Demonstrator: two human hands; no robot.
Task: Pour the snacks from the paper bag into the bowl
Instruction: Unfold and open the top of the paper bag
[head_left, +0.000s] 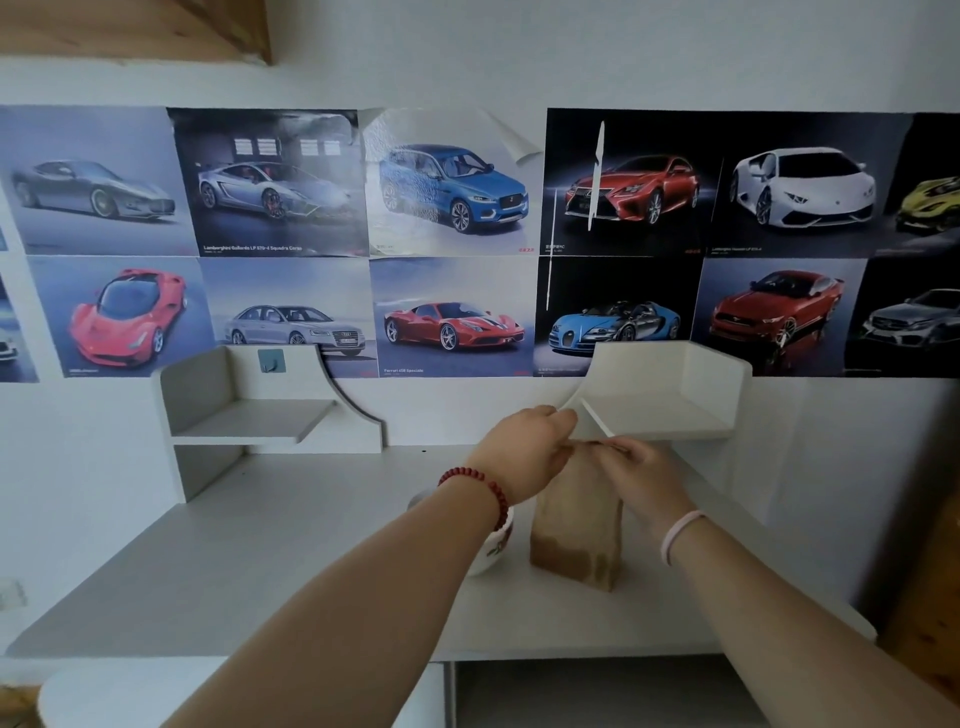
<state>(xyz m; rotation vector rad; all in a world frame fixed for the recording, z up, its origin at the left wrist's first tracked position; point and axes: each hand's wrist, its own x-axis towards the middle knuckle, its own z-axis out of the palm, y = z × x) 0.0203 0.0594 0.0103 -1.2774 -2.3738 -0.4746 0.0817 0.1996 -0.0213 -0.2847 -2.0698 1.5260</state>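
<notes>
I am working at the top of the tall brown paper bag (576, 525), which is standing upright on the pale grey desk (260, 545), its long axis running vertically and its mouth pointing up toward the white corner shelf (660, 400). My left hand (524, 447) is closing its fingers on the left side of the bag's top edge, and my right hand (639, 470) is pinching the right side of that edge; both are curled tight on the paper. I judge that I am opening the mouth, so no pouring is under way. The white ceramic bowl with a red pattern (491, 545) is sitting just left of the bag, mostly hidden under my left forearm. Next I am needing to spread the mouth wide, lift the bag and tip it leftward over the bowl.
</notes>
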